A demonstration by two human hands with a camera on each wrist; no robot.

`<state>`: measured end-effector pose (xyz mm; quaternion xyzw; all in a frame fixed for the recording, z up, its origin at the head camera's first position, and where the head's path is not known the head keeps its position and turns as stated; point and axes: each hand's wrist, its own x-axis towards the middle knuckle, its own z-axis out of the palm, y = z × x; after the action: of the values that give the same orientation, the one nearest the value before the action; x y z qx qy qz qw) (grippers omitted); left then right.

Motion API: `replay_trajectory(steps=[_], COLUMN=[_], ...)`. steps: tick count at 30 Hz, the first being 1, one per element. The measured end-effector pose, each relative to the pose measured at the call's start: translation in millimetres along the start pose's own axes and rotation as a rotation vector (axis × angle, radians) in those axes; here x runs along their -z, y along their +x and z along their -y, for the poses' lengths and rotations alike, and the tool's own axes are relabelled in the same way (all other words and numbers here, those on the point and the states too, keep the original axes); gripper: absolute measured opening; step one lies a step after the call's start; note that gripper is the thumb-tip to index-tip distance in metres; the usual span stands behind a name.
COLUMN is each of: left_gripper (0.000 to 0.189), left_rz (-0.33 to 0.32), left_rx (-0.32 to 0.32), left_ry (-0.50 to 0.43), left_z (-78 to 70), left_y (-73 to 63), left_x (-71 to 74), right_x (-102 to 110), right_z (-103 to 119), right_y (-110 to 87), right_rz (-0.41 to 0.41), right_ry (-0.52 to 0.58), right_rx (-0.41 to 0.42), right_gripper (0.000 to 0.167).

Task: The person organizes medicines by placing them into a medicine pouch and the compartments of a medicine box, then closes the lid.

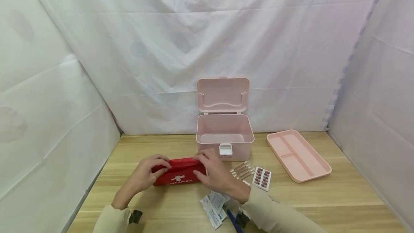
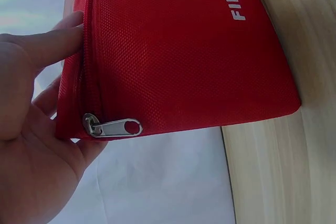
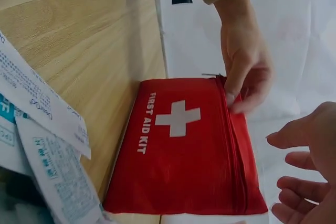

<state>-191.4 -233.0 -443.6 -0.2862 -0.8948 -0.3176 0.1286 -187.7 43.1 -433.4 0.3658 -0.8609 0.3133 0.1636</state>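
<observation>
A red first aid kit pouch (image 1: 191,171) stands on its long edge on the wooden table, its white cross facing me. My left hand (image 1: 145,173) pinches the upper left corner, thumb in front and fingers behind. Just beside that grip, the left wrist view shows the metal zipper pull (image 2: 118,128) at the end of the zip. At the pouch's upper right end is my right hand (image 1: 216,173). In the right wrist view its fingers (image 3: 304,187) are spread near the top edge, with a small gap between most of them and the cloth.
Behind the pouch, a pink box (image 1: 240,150) stands with its lid (image 1: 223,94) raised. To the right lie a pink divided tray (image 1: 307,146), a capsule blister pack (image 1: 262,178) and several thin brownish sticks (image 1: 242,170). White packets (image 1: 211,211) and a blue object (image 1: 233,220) lie in front.
</observation>
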Motion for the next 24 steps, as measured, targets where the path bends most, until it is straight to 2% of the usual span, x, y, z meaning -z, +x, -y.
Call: replay_trajectory(steps=[5,9,13,16,24], left_gripper=[0.026,0.023,0.018,0.015,0.024], left_rz=[0.048,0.089,0.133,0.153,0.152], left_rx=[-0.01,-0.01,0.021,0.047,0.112], left_ry=[0.01,0.036,0.091,0.135,0.181], left_z=[-0.9,-2.0,-5.2,-8.1,-15.1], left_y=[2.5,3.8,5.7,7.3,10.6], left_x=[2.0,3.5,4.4,4.2,-0.3], right_x=[-6.6,-13.8,-20.1,-23.3,-26.2], right_z=[7.6,10.5,11.0,12.3,17.6], right_y=[3.9,5.0,4.8,4.6,3.5], right_rz=[0.145,0.248,0.279,0.292,0.364], right_ry=[-0.048,-0.138,-0.22,-0.247,-0.286], right_rx=[0.093,0.168,0.206,0.203,0.207], right_gripper=[0.029,0.034,0.041,0.043,0.037])
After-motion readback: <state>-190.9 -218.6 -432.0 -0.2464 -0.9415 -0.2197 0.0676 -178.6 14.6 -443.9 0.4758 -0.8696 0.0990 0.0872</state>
